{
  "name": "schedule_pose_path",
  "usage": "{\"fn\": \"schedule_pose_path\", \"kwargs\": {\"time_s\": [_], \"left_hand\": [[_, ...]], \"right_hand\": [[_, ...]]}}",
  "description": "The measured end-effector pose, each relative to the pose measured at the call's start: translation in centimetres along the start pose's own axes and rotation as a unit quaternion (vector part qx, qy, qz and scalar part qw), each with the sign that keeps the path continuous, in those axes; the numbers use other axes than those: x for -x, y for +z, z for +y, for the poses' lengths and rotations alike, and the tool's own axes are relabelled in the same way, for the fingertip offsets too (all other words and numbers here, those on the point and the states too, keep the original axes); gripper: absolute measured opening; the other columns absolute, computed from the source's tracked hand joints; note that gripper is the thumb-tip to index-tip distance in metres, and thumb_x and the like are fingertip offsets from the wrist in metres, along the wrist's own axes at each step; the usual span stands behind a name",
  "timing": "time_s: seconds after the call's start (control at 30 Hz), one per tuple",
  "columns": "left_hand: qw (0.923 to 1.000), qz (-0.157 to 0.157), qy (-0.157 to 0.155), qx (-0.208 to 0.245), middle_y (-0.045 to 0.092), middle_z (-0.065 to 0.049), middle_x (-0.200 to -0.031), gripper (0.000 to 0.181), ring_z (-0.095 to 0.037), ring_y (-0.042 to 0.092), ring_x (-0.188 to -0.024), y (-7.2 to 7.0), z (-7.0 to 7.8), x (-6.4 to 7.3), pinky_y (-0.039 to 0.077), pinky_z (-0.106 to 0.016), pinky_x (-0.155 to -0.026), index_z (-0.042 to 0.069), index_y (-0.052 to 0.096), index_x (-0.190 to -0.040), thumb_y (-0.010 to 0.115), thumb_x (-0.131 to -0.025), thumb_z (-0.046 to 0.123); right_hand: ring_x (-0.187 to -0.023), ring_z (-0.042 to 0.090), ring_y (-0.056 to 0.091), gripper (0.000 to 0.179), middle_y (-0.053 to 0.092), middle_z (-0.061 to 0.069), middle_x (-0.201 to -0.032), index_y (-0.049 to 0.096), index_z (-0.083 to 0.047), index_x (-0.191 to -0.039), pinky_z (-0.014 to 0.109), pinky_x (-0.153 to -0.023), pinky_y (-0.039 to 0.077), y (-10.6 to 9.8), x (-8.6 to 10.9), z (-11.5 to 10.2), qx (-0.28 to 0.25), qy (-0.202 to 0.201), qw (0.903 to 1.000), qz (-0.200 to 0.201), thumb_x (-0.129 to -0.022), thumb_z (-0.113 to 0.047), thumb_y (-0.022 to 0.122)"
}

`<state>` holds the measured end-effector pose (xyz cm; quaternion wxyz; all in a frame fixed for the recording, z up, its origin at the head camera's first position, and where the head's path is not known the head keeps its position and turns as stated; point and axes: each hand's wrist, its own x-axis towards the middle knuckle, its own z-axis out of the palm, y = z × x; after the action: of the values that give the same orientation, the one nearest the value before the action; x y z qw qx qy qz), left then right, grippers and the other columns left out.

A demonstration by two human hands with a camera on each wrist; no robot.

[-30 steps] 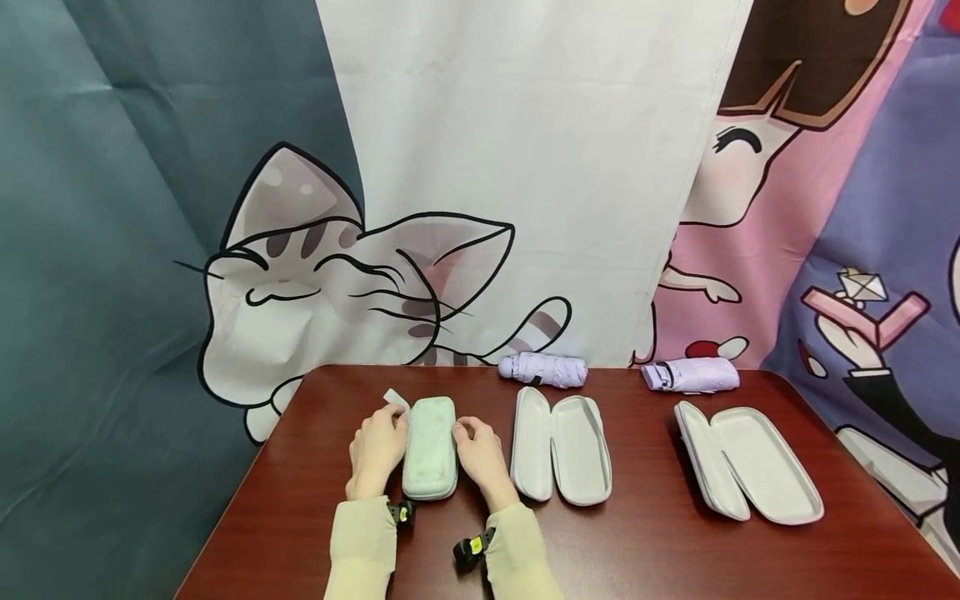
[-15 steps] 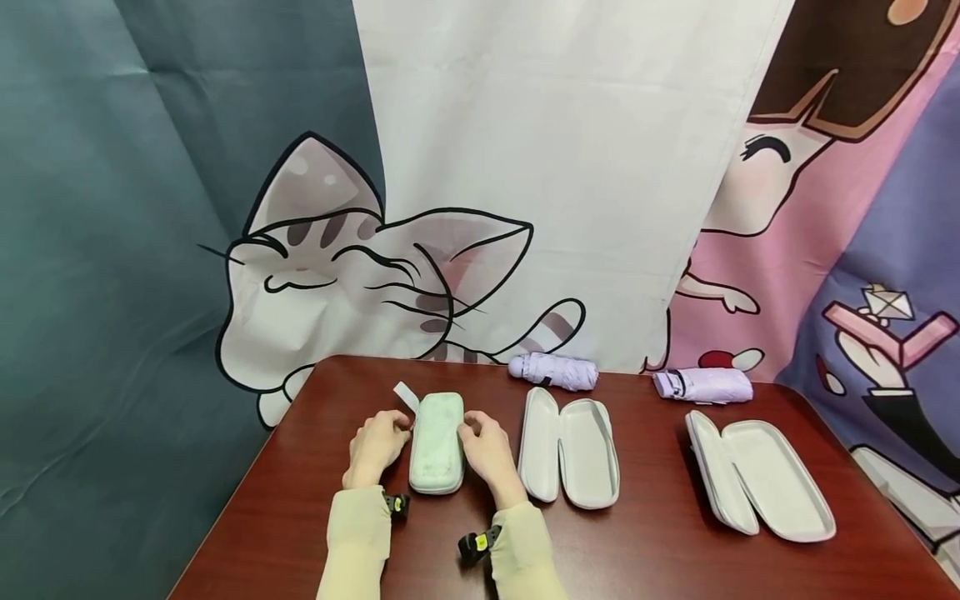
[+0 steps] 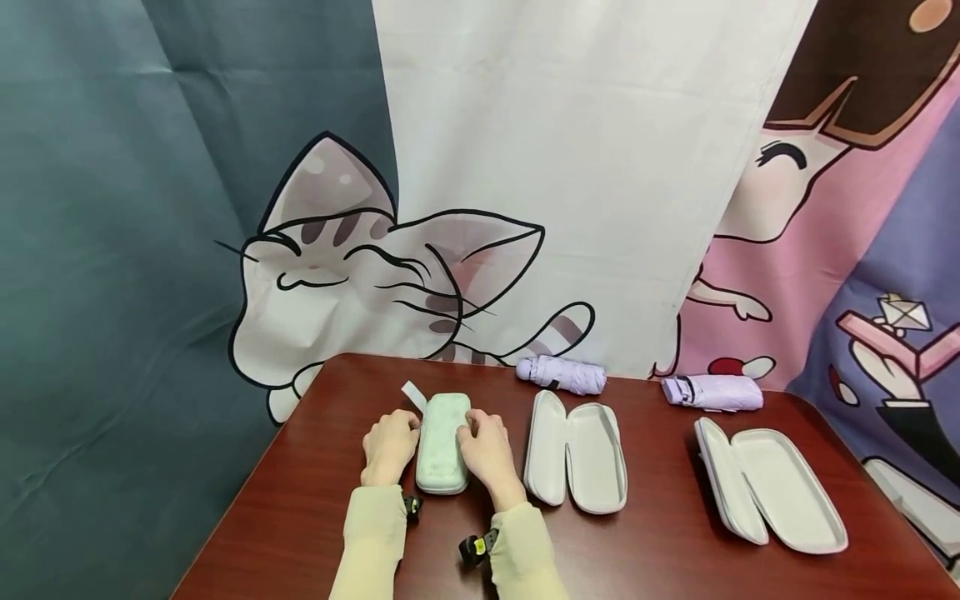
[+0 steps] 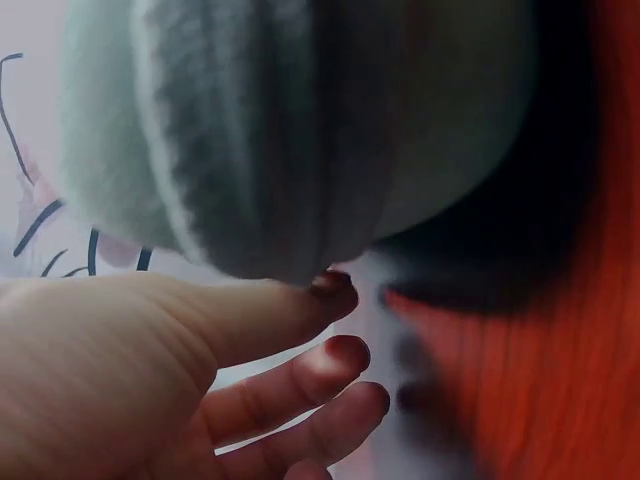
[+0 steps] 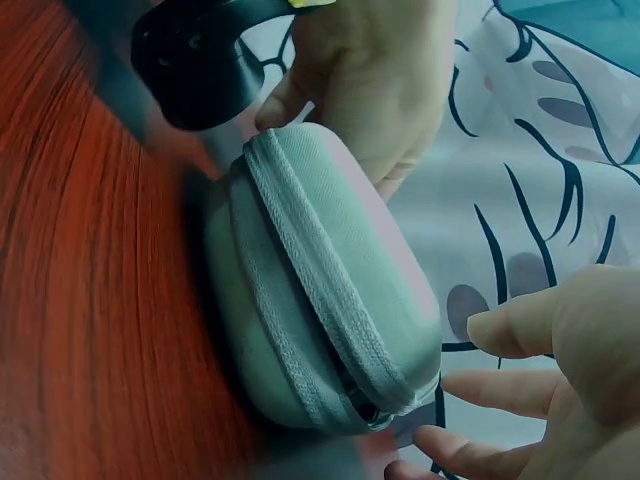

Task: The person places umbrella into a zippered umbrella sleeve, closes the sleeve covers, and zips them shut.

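Observation:
A pale green zip case (image 3: 444,446) lies lengthwise on the table with its lid down. On its left side is my left hand (image 3: 390,446); the left wrist view shows one fingertip at the zipper seam (image 4: 200,150) and the other fingers spread apart. My right hand (image 3: 487,454) is at the case's right side. In the right wrist view its fingers (image 5: 510,335) are loosely extended by the case's corner, holding nothing. There the zipper's two edges (image 5: 320,270) stand slightly apart along a dark gap. A pale strip (image 3: 414,396) sticks out at the case's far left corner.
Two similar cases, one (image 3: 576,454) just right of my hands and one (image 3: 783,492) farther right, lie spread with light grey insides up. Behind them are two folded lilac umbrellas, one (image 3: 562,375) left and one (image 3: 712,392) right. A printed curtain (image 3: 570,167) hangs behind the table.
My left hand has slid back toward me along the case's side, uncovering more of the pale strip. My right hand stays beside the case. The head view has shifted a little left.

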<state>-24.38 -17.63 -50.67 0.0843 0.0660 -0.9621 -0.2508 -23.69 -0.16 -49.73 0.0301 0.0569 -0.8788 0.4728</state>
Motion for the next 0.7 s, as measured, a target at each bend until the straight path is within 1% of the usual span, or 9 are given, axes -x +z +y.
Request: {"fn": "schedule_pose_path", "kwargs": {"time_s": [0.07,0.2,0.3,0.37,0.43,0.47,0.53,0.6,0.7], "left_hand": [[1.0,0.0,-0.001,0.002,0.071,-0.007,-0.091,0.012,-0.032,0.064,-0.072,0.0,0.0,0.0,0.049,-0.05,-0.061,0.018,0.077,-0.092,0.067,-0.09,0.011],[1.0,0.001,-0.003,0.006,0.072,-0.006,-0.093,0.013,-0.031,0.064,-0.072,-0.3,0.0,0.1,0.049,-0.049,-0.062,0.019,0.077,-0.095,0.066,-0.092,0.014],[0.9999,0.006,-0.004,0.008,0.072,-0.007,-0.093,0.012,-0.031,0.064,-0.071,-0.6,0.0,0.2,0.049,-0.049,-0.062,0.019,0.078,-0.095,0.067,-0.092,0.015],[0.9999,0.008,-0.004,0.008,0.072,-0.007,-0.094,0.011,-0.032,0.064,-0.071,-0.7,0.0,0.2,0.049,-0.05,-0.062,0.018,0.078,-0.095,0.067,-0.092,0.015],[0.9999,0.007,-0.006,0.01,0.072,-0.008,-0.095,0.011,-0.033,0.064,-0.072,-0.7,0.0,0.2,0.049,-0.051,-0.063,0.019,0.078,-0.096,0.067,-0.092,0.016],[0.9999,0.005,-0.007,0.01,0.072,-0.007,-0.095,0.012,-0.033,0.065,-0.073,-0.7,0.0,0.2,0.049,-0.051,-0.064,0.019,0.078,-0.096,0.067,-0.093,0.017],[0.9999,0.0,-0.01,0.009,0.072,-0.007,-0.096,0.012,-0.034,0.065,-0.075,-0.7,0.0,0.1,0.049,-0.051,-0.065,0.019,0.078,-0.097,0.066,-0.093,0.018],[0.9999,-0.006,-0.012,0.009,0.072,-0.007,-0.097,0.012,-0.033,0.065,-0.075,-0.6,0.1,0.1,0.049,-0.051,-0.065,0.02,0.078,-0.097,0.066,-0.093,0.018],[0.9998,-0.015,-0.012,0.011,0.072,-0.006,-0.096,0.012,-0.032,0.065,-0.074,-0.4,0.2,0.1,0.049,-0.05,-0.064,0.019,0.078,-0.097,0.067,-0.093,0.017]], "right_hand": [[-0.11,0.034,0.049,0.033,0.055,0.015,-0.115,0.063,-0.005,-0.124,0.049,-0.09,0.04,-0.2,-0.2,-0.2,0.017,-0.012,0.9998,-0.007,-0.094,-0.018,0.059],[-0.116,0.038,0.047,0.035,0.054,0.019,-0.122,0.061,-0.004,-0.127,0.051,-0.094,0.04,-1.1,-0.9,-1.2,0.06,-0.056,0.9961,-0.032,-0.094,-0.016,0.057],[-0.117,0.039,0.046,0.035,0.053,0.02,-0.125,0.06,-0.004,-0.129,0.051,-0.094,0.041,-1.8,-1.7,-2.3,0.116,-0.091,0.9868,-0.066,-0.095,-0.014,0.057],[-0.117,0.038,0.047,0.036,0.053,0.019,-0.126,0.06,-0.006,-0.13,0.051,-0.092,0.043,-2.1,-2.2,-3.2,0.17,-0.108,0.9746,-0.098,-0.094,-0.012,0.057],[-0.118,0.037,0.048,0.039,0.053,0.016,-0.129,0.06,-0.009,-0.131,0.051,-0.091,0.044,-2.3,-2.6,-4.1,0.239,-0.124,0.9541,-0.131,-0.093,-0.009,0.06],[-0.121,0.036,0.047,0.042,0.053,0.014,-0.132,0.059,-0.012,-0.133,0.051,-0.093,0.043,-2.4,-2.9,-4.6,0.275,-0.132,0.9406,-0.148,-0.092,-0.008,0.06],[-0.126,0.033,0.044,0.05,0.05,0.011,-0.138,0.056,-0.018,-0.138,0.052,-0.097,0.041,-2.4,-3.3,-5.3,0.341,-0.146,0.91,-0.184,-0.09,-0.005,0.062],[-0.132,0.031,0.038,0.057,0.045,0.008,-0.144,0.052,-0.025,-0.142,0.051,-0.101,0.037,-2.2,-3.7,-5.7,0.405,-0.162,0.8746,-0.211,-0.089,-0.006,0.063],[-0.14,0.029,0.03,0.061,0.038,0.004,-0.152,0.045,-0.035,-0.146,0.05,-0.108,0.03,-2.0,-4.2,-6.0,0.5,-0.191,0.8118,-0.233,-0.093,-0.011,0.063]]}}
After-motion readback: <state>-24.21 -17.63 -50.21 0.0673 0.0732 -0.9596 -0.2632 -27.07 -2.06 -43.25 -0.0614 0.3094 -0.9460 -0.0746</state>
